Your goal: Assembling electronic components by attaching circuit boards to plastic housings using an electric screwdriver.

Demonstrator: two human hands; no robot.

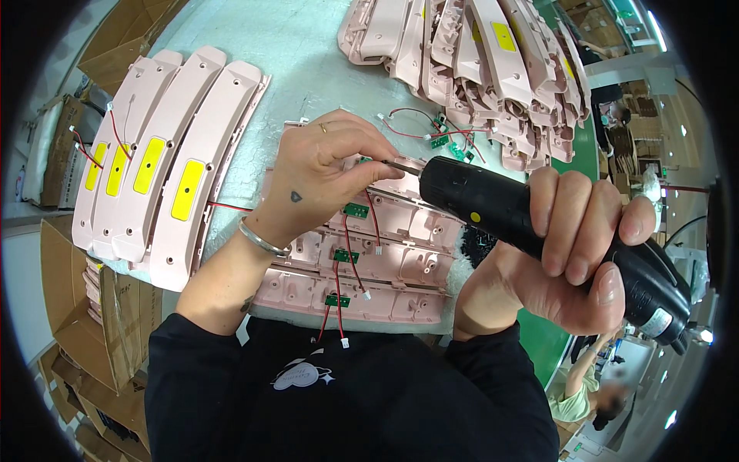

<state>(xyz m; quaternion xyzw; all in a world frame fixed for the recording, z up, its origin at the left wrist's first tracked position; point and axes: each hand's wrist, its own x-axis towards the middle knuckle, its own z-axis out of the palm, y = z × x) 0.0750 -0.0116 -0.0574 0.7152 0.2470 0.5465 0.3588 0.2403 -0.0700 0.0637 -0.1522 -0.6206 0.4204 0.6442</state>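
My right hand (566,262) is wrapped round a black electric screwdriver (481,200), held tilted with its tip toward the left. Its thin metal bit (406,169) reaches the fingertips of my left hand (319,162). There the thumb and forefinger pinch together; whatever sits between them is too small to make out. Below both hands lie several pale pink curved plastic housings (396,266), hollow side up. Small green circuit boards (346,256) with red and black wires sit in them, white plugs (366,294) hanging at the wire ends. My left hand partly hides the farthest housing.
Pink housings with yellow labels (187,190) lie face up at the left. More are piled (500,69) at the far right. Loose green boards with wires (440,141) rest on the padded table (269,46). Black screws (477,245) gather near my right wrist. Cardboard boxes (100,323) stand left.
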